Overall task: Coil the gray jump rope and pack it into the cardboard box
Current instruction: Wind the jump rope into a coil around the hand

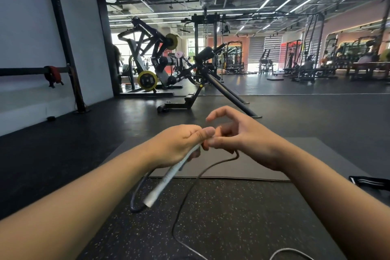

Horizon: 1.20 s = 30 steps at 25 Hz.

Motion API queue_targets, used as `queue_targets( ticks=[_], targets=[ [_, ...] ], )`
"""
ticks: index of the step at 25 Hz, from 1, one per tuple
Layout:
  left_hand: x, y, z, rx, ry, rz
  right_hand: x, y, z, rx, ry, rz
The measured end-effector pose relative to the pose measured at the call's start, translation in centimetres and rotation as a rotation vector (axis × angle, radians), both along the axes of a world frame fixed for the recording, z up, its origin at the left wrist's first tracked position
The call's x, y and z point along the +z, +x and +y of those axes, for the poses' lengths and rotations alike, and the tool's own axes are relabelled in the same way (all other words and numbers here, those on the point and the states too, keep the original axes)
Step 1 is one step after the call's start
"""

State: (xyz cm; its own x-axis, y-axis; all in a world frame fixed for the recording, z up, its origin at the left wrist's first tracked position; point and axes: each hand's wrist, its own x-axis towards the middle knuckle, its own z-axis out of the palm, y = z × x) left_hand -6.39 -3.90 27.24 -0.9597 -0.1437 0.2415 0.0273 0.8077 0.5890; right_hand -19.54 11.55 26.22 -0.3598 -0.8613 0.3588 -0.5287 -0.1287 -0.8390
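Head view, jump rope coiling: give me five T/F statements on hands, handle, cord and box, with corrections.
1. The left hand is closed around the light gray handle. True.
2. The right hand is clenched in a fist. False: its index finger and thumb are spread, with the dark cord running from under it.
3. The cord is already fully coiled. False: a long loose length trails down over the speckled mat.
4. The cardboard box sits between the forearms. False: no box is in view.
5. The handle's free end points down toward the person. True.
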Motion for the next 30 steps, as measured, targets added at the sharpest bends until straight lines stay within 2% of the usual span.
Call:
queue_targets(
  ticks=[4, 6, 8, 10, 16, 19, 21, 24, 26, 30],
  targets=[
    [0.5, 0.2, -0.8, -0.036, -0.004, 0.034, -1.6, -0.5, 0.6, -0.137, 0.027, -0.018],
    [0.8, 0.1, -0.8, -0.066, 0.024, -0.07, -2.5, -0.3, 0.3, -0.201, -0.013, -0.044],
    [1.0, -0.1, -0.7, -0.086, 0.197, -0.206, -2.7, -0.4, 0.2, -0.234, -0.053, -0.066],
    [1.0, -0.3, -0.7, -0.088, 0.362, -0.19, -2.6, -0.5, 0.6, -0.193, -0.03, -0.126],
    [0.9, -0.8, -1.0, 0.048, 0.844, 0.299, -3.6, -2.4, 2.6, -0.145, -0.057, -0.284],
    [0.2, -1.6, -0.5, 0.15, 0.976, 0.547, -3.2, -2.8, 2.7, -0.055, -0.042, -0.427],
    [-0.1, -2.2, -0.1, 0.234, 1.085, 0.733, -3.1, -2.6, 2.4, -0.03, -0.037, -0.439],
    [-0.7, -3.4, 1.3, 0.356, 1.378, 0.962, -4.1, -1.1, 0.8, -0.002, -0.118, -0.466],
    [-1.4, -4.4, 3.0, 0.416, 1.474, 1.018, -4.9, 0.6, -1.1, 0.012, -0.188, -0.506],
    [-2.8, -5.4, 4.7, 0.511, 1.46, 1.002, -5.5, 2.4, -3.1, -0.115, -0.275, -0.47]
  ],
)
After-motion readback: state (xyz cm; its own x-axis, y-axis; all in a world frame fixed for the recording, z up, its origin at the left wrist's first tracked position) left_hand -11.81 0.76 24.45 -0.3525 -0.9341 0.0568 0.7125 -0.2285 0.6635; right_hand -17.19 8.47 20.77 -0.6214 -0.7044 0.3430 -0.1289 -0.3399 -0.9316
